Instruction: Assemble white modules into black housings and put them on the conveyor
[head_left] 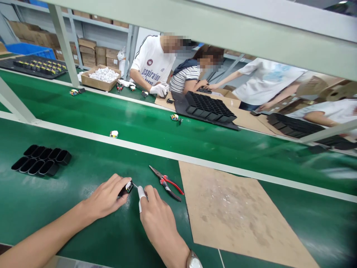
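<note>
Head view, lower centre of the frame: the left hand [107, 196] grips a small black case [127, 188] between thumb and fingers; the right hand [156, 214], fingers curled in, holds a thin tool [135, 185], its tip at the case's open end, contact unclear.

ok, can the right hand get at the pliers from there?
Likely yes: the pliers lie just beyond the right hand, with nothing visible between. It appears to grip a thin tool, though, which may need putting down first.

Factory workshop, green assembly line [139, 119], co-workers [154, 59] alongside, shelved cartons [87, 52]
</note>
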`<action>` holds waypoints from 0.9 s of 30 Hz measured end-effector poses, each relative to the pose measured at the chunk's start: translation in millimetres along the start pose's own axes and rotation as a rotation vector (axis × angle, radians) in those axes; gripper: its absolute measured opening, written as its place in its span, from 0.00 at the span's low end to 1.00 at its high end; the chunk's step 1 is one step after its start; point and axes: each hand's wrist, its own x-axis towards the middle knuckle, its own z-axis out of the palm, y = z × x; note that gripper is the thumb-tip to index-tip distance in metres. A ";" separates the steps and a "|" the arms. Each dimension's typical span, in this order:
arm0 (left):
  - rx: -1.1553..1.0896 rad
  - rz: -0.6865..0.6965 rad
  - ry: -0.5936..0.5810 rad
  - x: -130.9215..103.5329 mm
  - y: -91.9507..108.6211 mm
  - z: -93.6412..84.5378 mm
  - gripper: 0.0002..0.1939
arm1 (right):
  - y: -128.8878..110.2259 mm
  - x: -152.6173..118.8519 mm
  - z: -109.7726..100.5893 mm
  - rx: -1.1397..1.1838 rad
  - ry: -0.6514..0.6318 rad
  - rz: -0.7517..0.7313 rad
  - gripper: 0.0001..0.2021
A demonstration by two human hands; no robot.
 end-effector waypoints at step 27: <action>-0.092 -0.043 -0.030 -1.5 -7.8 -2.6 0.24 | 12.1 5.5 -11.0 0.101 0.043 -0.086 0.12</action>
